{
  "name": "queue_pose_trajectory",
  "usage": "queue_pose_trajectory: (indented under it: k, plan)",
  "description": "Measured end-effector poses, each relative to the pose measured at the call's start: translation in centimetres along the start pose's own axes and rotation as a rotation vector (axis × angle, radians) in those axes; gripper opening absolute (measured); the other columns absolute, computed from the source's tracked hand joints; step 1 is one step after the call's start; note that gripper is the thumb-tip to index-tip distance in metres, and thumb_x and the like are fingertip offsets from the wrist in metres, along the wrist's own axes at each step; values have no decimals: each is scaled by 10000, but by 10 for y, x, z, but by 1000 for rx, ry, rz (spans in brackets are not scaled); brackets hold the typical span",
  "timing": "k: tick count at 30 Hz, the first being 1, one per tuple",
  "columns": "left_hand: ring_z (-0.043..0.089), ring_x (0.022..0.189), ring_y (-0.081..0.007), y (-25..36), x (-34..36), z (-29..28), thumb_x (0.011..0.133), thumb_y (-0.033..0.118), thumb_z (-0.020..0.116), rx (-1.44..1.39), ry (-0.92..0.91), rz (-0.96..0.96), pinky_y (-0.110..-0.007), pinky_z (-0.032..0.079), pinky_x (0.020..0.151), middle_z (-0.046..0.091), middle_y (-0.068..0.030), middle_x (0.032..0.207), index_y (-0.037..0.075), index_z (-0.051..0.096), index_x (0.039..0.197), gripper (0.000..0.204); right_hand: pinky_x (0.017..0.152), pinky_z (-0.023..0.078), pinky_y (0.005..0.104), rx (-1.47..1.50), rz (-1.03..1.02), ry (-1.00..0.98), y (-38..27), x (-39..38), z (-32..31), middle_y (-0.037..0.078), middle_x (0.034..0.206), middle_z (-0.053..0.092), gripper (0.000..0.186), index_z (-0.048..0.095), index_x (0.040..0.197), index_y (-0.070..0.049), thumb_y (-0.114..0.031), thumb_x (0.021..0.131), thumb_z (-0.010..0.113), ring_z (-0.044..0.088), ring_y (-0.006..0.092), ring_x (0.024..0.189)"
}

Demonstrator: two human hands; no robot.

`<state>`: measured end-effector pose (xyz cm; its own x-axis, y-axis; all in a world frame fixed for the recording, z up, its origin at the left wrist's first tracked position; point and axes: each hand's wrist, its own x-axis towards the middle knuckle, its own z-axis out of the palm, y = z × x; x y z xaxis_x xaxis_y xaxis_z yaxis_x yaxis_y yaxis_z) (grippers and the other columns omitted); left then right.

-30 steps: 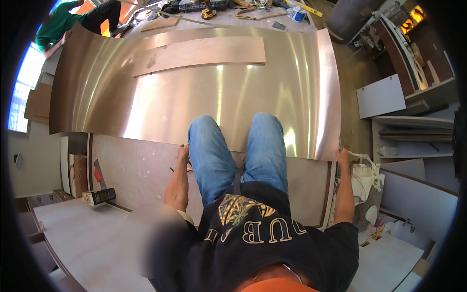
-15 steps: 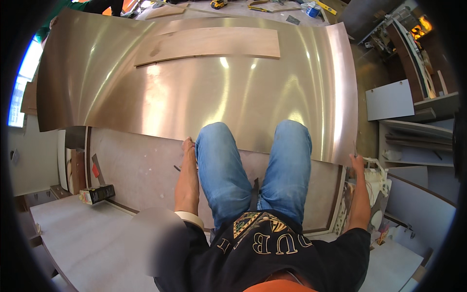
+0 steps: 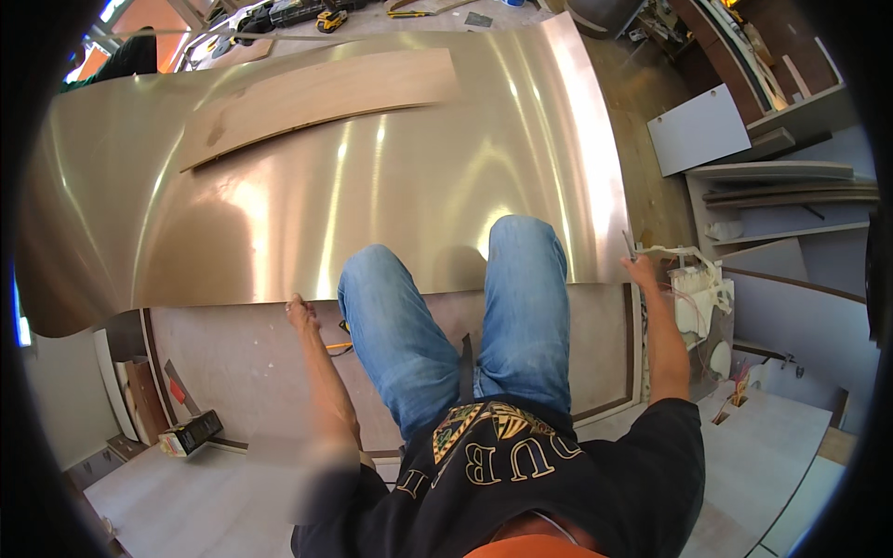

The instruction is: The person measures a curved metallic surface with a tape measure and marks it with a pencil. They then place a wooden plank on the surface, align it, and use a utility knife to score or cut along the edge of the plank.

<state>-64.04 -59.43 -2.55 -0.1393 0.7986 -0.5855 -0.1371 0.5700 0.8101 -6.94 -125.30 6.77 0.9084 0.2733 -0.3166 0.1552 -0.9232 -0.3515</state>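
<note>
A large, shiny, copper-gold metal sheet (image 3: 419,186) lies across my front, its near edge by my knees. My left hand (image 3: 303,314) is closed at that near edge, left of my knee, with the fingers pinching the sheet's rim. At the sheet's near right corner, my right hand (image 3: 640,272) is closed around a thin grey pointed tool (image 3: 629,244) that sticks up from it; its exact kind is too small to tell. A long wooden board (image 3: 316,104) rests on top of the sheet.
Beneath the sheet is a pale framed panel (image 3: 233,358). A small printed box (image 3: 191,433) stands to the left; a yellow-and-black object (image 3: 341,348) lies by my left knee. Shelves with boards (image 3: 791,191) are at right, a yellow power tool (image 3: 330,19) at the back.
The view has turned, shifting the sheet and board leftward. My left hand has slid left along the near edge, away from my knee. My right hand still holds the thin tool at the corner.
</note>
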Motion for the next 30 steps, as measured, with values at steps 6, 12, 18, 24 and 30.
queue_pose_trajectory:
  k: [6,12,18,24,30]
  plan:
    - [438,465,-83,54,40,-41,939,189,564,100,72,-32,-199,406,423,455,43,600,181,456,723,241,746,508,435,92,14,-102,-22,9,54,195,827,706,447,703,972,37,-380,814,736,681,332,781]
    - [410,467,-85,88,49,-82,921,105,524,81,197,-102,-220,450,449,398,37,571,140,426,652,289,656,476,396,231,78,-196,-40,-2,99,115,695,641,395,695,836,17,-375,820,742,603,217,656]
    - [413,504,-85,86,23,-73,917,56,511,58,171,22,-227,470,463,422,10,644,102,424,827,133,551,419,339,287,50,-116,-29,-26,98,29,636,576,396,651,740,-8,-384,837,728,515,143,576]
    - [491,627,-110,67,33,-97,925,90,542,39,77,7,-238,484,551,487,-6,748,97,486,937,58,569,434,369,191,108,-237,-26,-48,84,48,658,597,405,660,746,3,-386,844,720,540,162,592]
    - [606,861,-160,35,51,-126,967,240,588,165,-206,-7,-301,528,794,635,-60,1017,50,571,1214,312,587,448,396,-81,127,-75,-21,-39,98,102,673,614,408,652,736,2,-381,852,729,565,213,604]
